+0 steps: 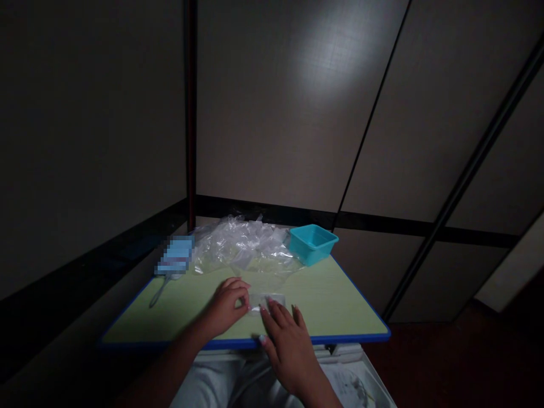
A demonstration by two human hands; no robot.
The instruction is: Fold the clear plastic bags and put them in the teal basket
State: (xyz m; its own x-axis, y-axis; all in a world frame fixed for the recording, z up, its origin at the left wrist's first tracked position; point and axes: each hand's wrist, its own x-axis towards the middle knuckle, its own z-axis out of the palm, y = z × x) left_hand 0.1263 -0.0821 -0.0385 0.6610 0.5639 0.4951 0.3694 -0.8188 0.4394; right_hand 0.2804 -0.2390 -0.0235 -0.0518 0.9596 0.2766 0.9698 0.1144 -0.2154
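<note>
Pale trousers fill the near part of the scene, below the table's near edge. Beside them on the right, also under that edge, stands a white container, its side wall slanting away; in it lies something light with printed marks, too dim to identify.

On the yellow-green table, rimmed in blue, both hands meet over a small clear packet at the near middle. It lies flat, its long axis running left to right, roughly along the near edge; one end points to the left hand and the other to the right side of the table. Whether anything is inside it I cannot tell.

Left hand: thumb and forefinger curl into a narrow ring, tips at the packet's left end; whether they pinch it is unclear. Right hand: palm down, fingers spread wide, fingertips over the packet's near side.

At the far right of the table sits a turquoise tub, upright, opening upward; its contents cannot be made out. Against its left side spreads a crumpled heap of clear plastic bags. Farther left lies a blue item, pixelated, with a looped strap pointing near. Dark-trimmed panels rise behind.
</note>
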